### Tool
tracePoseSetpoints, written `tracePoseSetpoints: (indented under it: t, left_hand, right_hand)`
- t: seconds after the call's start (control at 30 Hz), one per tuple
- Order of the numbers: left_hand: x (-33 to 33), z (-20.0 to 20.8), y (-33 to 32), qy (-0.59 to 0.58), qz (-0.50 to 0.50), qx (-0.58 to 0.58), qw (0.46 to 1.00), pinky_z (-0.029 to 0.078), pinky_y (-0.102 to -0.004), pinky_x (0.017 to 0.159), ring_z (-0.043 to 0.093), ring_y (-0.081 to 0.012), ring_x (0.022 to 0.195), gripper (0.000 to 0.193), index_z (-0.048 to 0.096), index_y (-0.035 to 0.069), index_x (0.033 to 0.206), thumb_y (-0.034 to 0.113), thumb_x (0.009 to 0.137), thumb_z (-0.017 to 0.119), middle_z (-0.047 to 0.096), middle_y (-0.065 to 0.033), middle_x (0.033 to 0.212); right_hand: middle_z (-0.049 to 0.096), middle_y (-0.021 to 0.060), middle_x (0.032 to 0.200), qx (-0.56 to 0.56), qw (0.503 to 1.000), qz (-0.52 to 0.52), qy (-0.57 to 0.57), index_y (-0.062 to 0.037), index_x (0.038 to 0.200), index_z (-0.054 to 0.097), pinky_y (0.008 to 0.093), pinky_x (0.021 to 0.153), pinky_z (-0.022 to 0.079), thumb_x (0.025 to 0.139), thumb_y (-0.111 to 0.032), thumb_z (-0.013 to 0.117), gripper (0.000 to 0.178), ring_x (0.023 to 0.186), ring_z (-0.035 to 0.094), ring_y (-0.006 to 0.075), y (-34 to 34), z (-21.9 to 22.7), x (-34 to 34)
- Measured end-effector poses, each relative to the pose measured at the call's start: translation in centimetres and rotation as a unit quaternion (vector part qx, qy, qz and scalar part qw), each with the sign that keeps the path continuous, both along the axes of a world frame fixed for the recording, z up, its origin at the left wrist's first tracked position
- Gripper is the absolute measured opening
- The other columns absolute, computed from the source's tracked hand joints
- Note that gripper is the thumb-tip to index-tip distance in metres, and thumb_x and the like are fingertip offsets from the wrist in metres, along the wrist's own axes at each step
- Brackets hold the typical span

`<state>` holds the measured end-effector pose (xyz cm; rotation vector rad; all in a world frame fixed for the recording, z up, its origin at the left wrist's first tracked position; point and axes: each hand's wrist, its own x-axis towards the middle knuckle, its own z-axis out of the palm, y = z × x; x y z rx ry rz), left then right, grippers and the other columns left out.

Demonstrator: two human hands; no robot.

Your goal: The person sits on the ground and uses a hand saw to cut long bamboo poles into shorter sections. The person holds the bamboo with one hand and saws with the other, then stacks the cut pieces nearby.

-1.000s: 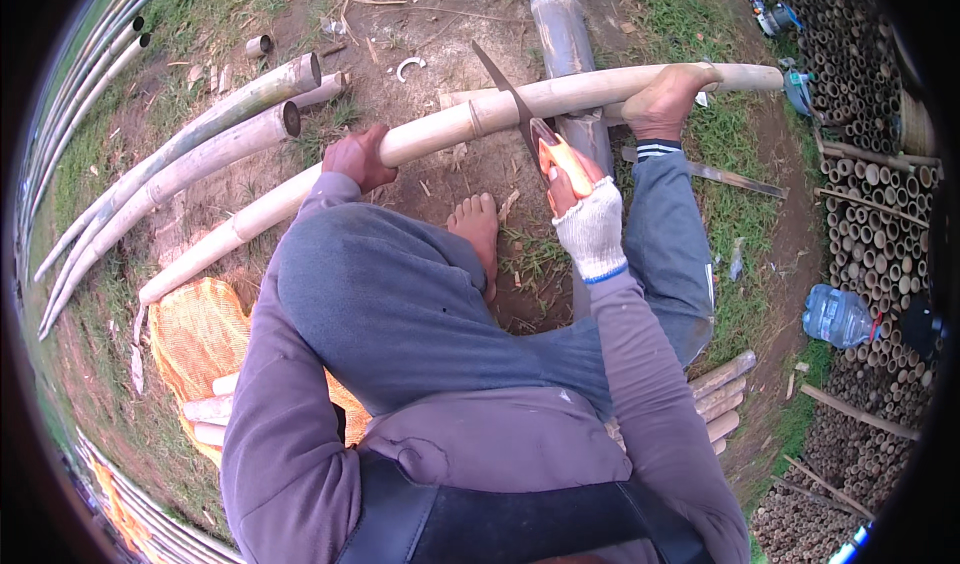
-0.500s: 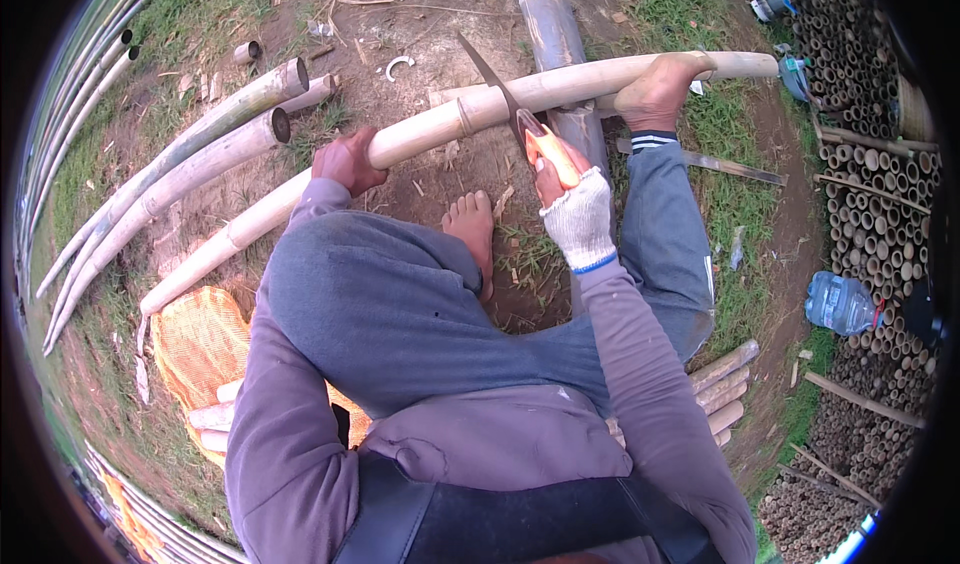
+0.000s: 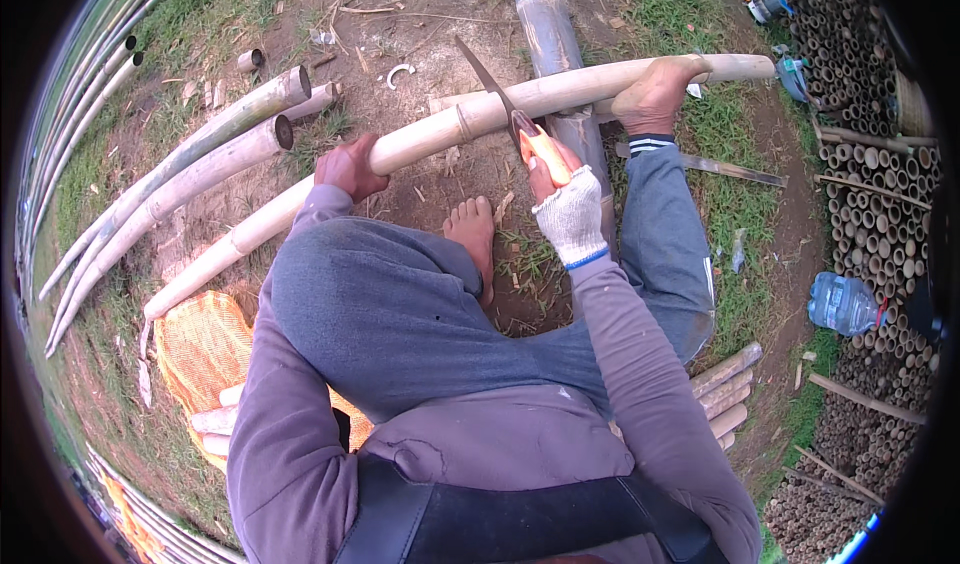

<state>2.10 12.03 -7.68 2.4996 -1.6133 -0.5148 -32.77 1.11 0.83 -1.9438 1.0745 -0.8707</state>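
A long pale bamboo pole (image 3: pixel 430 134) lies slanted across the dirt in front of me. My left hand (image 3: pixel 348 169) grips it from above near its middle. My right hand (image 3: pixel 565 209), in a white knit glove, holds the orange handle of a hand saw (image 3: pixel 540 149). The saw's blade (image 3: pixel 488 79) lies across the pole at a node. My right foot (image 3: pixel 655 94) presses on the pole further right. My bare left foot (image 3: pixel 472 232) rests on the ground under the pole.
A grey pipe (image 3: pixel 555 44) lies under the pole. Several bamboo poles (image 3: pixel 200 154) lie at the left. Stacked bamboo ends (image 3: pixel 880 194) fill the right side, with a water bottle (image 3: pixel 845 304) beside them. An orange mesh sack (image 3: pixel 205 349) and short bamboo pieces (image 3: pixel 725 394) lie by my hips.
My right hand and the saw have shifted slightly back and forth across the pole. My left hand keeps its grip on the pole and my right foot stays on it.
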Motion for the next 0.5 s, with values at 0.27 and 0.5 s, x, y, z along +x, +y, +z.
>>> tracePoseSetpoints:
  t: [0.27, 0.5]
  left_hand:
    - [0.0, -0.1, 0.5, 0.005, 0.011, 0.012, 1.000, 0.062, -0.0518, 0.092, 0.079, -0.0387, 0.102, 0.067, 0.067, 0.021, 0.135, 0.039, 0.073, 0.088, 0.081, -0.0153, 0.110]
    - [-0.3, 0.7, -0.1, -0.007, 0.014, 0.035, 0.999, 0.061, -0.0509, 0.095, 0.078, -0.0384, 0.107, 0.072, 0.067, 0.024, 0.138, 0.039, 0.071, 0.088, 0.080, -0.0147, 0.115]
  right_hand:
    - [0.074, 0.0236, 0.130, 0.000, 0.999, 0.048, 0.005, 0.0110, 0.141, 0.062, 0.0402, 0.102, 0.057, 0.104, -0.008, 0.070, 0.043, 0.114, 0.076, 0.0320, 8.2, 5.3, -9.6]
    - [0.078, 0.0241, 0.115, -0.031, 0.999, -0.002, 0.011, 0.0057, 0.127, 0.071, 0.0416, 0.089, 0.060, 0.102, -0.012, 0.074, 0.031, 0.104, 0.077, 0.0389, 0.1, -0.2, -0.4]
